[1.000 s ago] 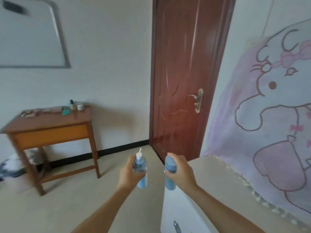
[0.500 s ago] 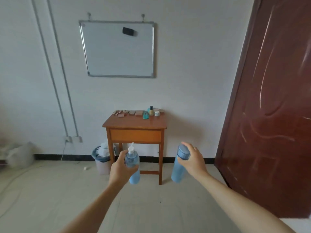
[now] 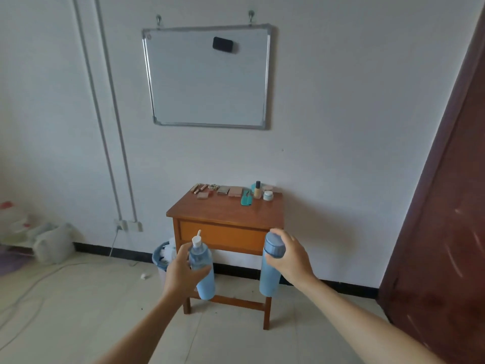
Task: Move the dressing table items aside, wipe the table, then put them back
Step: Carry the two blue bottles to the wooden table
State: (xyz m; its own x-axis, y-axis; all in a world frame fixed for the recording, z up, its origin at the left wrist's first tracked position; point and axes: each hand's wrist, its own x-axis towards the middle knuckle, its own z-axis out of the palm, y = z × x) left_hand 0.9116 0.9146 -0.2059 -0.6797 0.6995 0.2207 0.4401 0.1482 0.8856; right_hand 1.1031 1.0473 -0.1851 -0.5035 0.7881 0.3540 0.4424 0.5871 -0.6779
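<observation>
Dressing table [image 3: 225, 215] approached for restocking
Nozzle bottle [image 3: 203, 274] gripped by left hand [image 3: 182, 275], capped bottle [image 3: 269, 271] by right hand [image 3: 291, 261]; table drawn nearer, at 12 o'clock; replacement judged imminent.

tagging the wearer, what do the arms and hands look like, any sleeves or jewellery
Left forearm and right forearm are bare, no sleeves in view. Left hand and right hand are ungloved; no watch, bracelet or ring shows.
</observation>
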